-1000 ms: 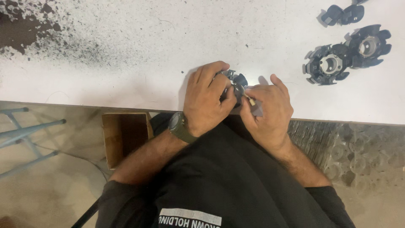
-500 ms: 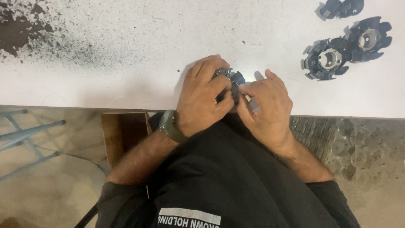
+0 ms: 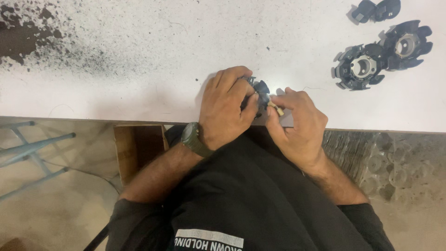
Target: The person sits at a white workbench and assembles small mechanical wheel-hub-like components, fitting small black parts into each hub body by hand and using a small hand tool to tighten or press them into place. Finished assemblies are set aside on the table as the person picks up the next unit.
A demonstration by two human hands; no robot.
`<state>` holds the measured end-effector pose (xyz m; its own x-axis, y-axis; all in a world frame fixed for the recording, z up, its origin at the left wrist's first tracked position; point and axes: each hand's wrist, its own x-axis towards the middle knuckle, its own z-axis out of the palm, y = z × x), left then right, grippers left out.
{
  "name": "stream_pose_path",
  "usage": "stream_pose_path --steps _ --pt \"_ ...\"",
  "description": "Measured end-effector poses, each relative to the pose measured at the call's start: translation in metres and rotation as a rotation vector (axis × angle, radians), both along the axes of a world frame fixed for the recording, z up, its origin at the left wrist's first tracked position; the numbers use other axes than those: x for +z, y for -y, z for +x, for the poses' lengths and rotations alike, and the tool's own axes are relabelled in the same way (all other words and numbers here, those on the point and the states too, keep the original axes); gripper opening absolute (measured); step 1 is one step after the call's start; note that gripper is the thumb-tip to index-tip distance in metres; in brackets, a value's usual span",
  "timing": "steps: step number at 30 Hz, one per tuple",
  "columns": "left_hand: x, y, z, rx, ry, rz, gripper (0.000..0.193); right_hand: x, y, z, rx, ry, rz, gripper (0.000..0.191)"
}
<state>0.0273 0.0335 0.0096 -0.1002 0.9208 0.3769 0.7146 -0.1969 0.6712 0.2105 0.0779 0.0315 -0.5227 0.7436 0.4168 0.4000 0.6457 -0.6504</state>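
Here, low in the middle of the frame, the left hand wraps around a dark finned part at the white table's near edge. The right hand pinches a small tan piece against it. Similar parts lie upper right.

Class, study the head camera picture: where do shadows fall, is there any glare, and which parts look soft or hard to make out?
Head view: even light, no glare on the white table; soft shadows lie left of the left hand and the dark round parts. The small dark part between the left hand and the right hand is mostly hidden. The floor looks dim.
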Motion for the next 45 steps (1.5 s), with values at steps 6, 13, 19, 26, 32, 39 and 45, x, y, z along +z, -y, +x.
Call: stream_pose_path --steps 6,13,19,26,32,39,45 --pt "-0.009 0.001 0.005 0.059 0.003 0.020 0.012 -0.005 0.002 0.002 0.005 -0.038 -0.015 0.023" --pt "-0.009 0.002 0.005 0.052 -0.009 0.065 0.017 -0.005 -0.001 -0.005 0.045 0.059 0.126 0.027" --pt "-0.014 0.003 0.006 0.068 -0.012 0.076 0.018 -0.004 0.003 -0.011 0.026 0.102 0.182 0.027" --pt "-0.005 0.005 0.005 0.088 -0.005 0.040 0.015 0.003 0.002 -0.009 0.053 0.155 0.162 0.025" --pt "0.010 0.009 -0.012 0.035 -0.085 0.061 0.030 -0.003 0.000 -0.001 -0.022 0.014 0.123 0.022" --pt "0.018 0.002 -0.021 -0.057 -0.196 -0.022 0.014 -0.018 -0.004 -0.006 -0.031 -0.009 0.115 0.023" --pt "0.031 0.004 -0.027 -0.123 -0.441 0.077 0.013 -0.013 -0.008 -0.006 0.010 0.005 0.067 0.024"
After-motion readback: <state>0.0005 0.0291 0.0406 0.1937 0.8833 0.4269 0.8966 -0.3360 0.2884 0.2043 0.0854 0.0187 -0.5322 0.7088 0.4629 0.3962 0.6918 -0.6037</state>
